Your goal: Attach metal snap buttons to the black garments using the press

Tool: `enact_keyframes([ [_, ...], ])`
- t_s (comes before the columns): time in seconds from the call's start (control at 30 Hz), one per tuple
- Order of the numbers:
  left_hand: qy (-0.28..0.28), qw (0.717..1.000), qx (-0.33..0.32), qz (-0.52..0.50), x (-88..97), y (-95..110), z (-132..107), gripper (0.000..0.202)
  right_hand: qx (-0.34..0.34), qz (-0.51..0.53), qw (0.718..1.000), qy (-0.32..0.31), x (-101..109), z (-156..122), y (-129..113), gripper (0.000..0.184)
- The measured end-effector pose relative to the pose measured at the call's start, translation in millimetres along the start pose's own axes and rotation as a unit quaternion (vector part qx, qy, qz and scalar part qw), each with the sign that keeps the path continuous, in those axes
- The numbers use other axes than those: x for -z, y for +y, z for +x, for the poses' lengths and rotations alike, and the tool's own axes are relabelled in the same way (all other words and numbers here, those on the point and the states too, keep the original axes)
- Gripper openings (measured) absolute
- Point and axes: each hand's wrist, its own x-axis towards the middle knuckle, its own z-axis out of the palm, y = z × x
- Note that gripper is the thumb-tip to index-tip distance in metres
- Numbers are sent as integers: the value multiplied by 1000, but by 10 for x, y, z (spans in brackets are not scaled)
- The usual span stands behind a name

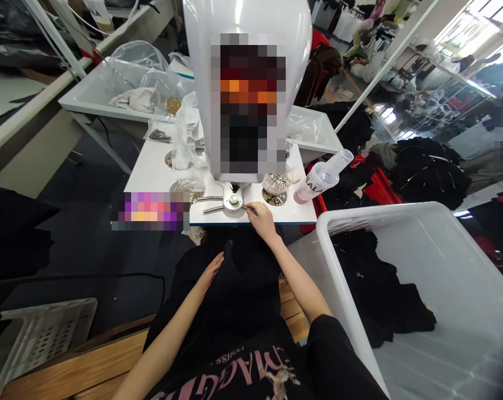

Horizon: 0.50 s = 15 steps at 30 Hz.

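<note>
A white machine with a tall rounded housing (247,83) stands on a white table (149,178), with a round metal head (233,201) low at its front. Two coiled metal tubes (213,203) run sideways from that head. My right hand (262,219) reaches the table's front edge, its fingertips pinched at the end of the right coil. My left hand (210,272) lies flat on a black garment (230,289) across my lap. A clear dish of small metal studs (276,184) sits just beyond my right hand.
A pink-filled spray bottle (322,178) lies on the table's right side. To my right stands a large white bin (384,214) holding black garments (380,294). A white plastic crate (46,333) is at lower left. Plastic bags, further tables and clothing racks fill the background.
</note>
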Motion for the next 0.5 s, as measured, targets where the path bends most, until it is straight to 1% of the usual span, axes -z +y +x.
enact_keyframes([
  [0.1, 1, 1000, 9, -8, 29, -29, 35, 25, -5, 13, 1000, -10, -1, 21, 22, 20],
  [0.3, 14, 1000, 20, -11, 81, -87, 94, 46, 13, 14, 999, -28, 40, 45, 78, 21],
  [0.5, 16, 999, 23, -17, 111, -114, 143, 51, 25, -12, 999, -22, 34, 43, 70, 21],
])
